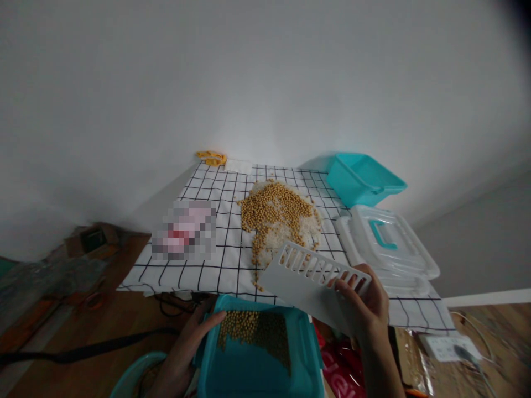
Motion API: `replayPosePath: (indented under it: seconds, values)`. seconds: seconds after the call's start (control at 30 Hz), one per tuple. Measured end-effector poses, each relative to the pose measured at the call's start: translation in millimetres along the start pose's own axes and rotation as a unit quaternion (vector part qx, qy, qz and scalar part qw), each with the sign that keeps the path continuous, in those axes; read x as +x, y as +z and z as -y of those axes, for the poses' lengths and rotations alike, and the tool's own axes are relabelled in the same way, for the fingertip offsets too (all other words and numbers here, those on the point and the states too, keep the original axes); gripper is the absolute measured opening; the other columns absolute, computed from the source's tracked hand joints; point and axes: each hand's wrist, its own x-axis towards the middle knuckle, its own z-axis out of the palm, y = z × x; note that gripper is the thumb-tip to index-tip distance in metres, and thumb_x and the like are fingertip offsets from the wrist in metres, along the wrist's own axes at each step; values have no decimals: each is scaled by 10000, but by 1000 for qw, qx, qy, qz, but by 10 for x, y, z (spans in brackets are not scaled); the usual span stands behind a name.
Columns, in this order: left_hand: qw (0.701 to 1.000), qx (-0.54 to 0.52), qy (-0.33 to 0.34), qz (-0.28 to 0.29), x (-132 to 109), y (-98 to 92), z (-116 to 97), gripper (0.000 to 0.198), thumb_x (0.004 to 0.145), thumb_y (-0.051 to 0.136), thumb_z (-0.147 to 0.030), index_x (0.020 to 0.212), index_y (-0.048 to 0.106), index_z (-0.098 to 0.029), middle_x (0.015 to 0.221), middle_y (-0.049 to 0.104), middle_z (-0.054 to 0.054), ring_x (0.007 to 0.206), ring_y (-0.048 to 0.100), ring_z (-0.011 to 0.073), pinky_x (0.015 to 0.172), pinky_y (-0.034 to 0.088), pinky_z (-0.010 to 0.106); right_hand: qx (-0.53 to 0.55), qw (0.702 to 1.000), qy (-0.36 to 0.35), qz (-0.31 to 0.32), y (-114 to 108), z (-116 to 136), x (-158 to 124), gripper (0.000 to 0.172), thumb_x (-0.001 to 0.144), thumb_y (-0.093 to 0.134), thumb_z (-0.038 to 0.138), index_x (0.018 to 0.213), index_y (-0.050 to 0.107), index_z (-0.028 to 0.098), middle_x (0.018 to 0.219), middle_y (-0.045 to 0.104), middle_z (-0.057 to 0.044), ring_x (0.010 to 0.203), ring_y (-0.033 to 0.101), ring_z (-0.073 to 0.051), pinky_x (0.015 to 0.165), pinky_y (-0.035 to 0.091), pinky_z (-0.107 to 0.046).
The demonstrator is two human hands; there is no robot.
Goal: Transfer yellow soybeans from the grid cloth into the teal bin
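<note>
My left hand (pixel 203 326) grips the left rim of a teal plastic box (pixel 257 378), thumb over the edge. Soybeans (pixel 240 325) lie along the far side inside this box, which is just below the table's front edge. In my right hand (pixel 365 301) is a flat white plastic board (pixel 307 284) with a row of slots along one side. The board is tilted, its left end by the near edge of a spread pile of soybeans (pixel 274 202) mixed with white rice (pixel 277 236) on the checked cloth (pixel 226 271).
A second teal box (pixel 357 179) stands at the back right, with clear lids (pixel 390 237) stacked before it. At the back left lie a yellow item (pixel 212 158) and a white cloth (pixel 238 166). A pixelated pink item (pixel 185 229) lies left. A power strip (pixel 450 347) is at lower right.
</note>
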Motion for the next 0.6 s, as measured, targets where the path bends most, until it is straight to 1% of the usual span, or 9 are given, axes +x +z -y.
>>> replayPosePath:
  seconds: [0.1,0.23,0.37,0.47,0.53,0.6]
  values:
    - [1000,-15,-15,-3,-7,9,-4,458,673,951,-444,1087,833,-287,1320,852,101,1431,627,441,1208,487,560,6,1000,-1,-4,14,15,-6,270,847,828,404,791,617,245,708,647,18,610,563,-161,584,397,-267]
    - [1000,-16,-24,-13,-6,53,-33,516,639,968,-453,1103,821,-279,1234,880,127,1396,655,462,1175,518,584,7,1000,1,-12,35,48,-16,278,835,839,410,776,628,240,693,625,25,617,557,-153,593,402,-257]
    - [999,-5,-34,-22,-6,88,-66,448,610,973,-442,1005,828,-288,1187,891,136,1317,714,476,1120,569,582,-9,1000,-3,-9,41,66,-34,296,829,836,425,763,614,240,668,588,32,583,513,-146,560,366,-260]
    - [999,-5,-28,-29,-1,85,-59,427,611,969,-426,991,826,-291,1161,898,130,1264,745,483,1096,585,601,-25,1000,-5,2,29,64,-46,292,835,817,424,756,601,245,660,595,31,570,510,-148,542,353,-263]
    - [999,-14,-28,-30,4,76,-44,424,630,963,-407,1011,820,-287,1190,890,129,1271,738,492,1095,583,620,-30,999,-11,2,15,58,-42,294,829,822,416,751,595,246,650,592,34,555,493,-143,533,349,-262]
    - [999,-25,-35,-31,10,65,-32,416,652,958,-394,1028,814,-289,1228,880,126,1320,709,486,1123,563,619,-22,1000,-16,-6,-1,51,-31,296,822,833,406,752,593,246,656,602,30,568,516,-151,547,365,-269]
